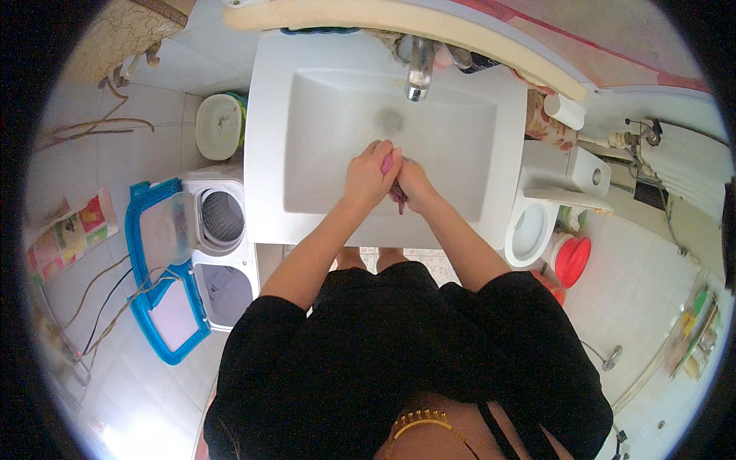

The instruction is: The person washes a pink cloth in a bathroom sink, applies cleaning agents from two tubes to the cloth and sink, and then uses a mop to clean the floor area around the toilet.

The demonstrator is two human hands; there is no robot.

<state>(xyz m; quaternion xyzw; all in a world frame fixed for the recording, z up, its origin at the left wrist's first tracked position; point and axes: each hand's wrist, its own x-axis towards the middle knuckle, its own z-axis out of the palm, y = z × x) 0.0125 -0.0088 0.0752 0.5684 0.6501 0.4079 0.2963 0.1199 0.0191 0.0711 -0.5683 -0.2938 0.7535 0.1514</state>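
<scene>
Over the front half of a white washbasin [328, 172], my left hand [371, 172] and my right hand [415, 183] are clasped together around a small pinkish-purple cloth [398, 195]. Part of the cloth shows between the fingers, and a twisted end hangs below them. The fingers of both hands are closed on it; those of my right hand are partly hidden. Beyond the hands is the dark drain [391, 121], and above it the chrome faucet [420, 75] reaches over the basin. No stream of water can be seen from its spout.
At the left stands a twin-tub washing machine [250, 270] with its blue-framed lids [135, 230] raised. A pale plastic basin [219, 127] is behind it. To the right are a toilet [526, 236] with its lid up and a red-lidded bucket [573, 261]. A cream-coloured ledge [345, 17] runs above the faucet.
</scene>
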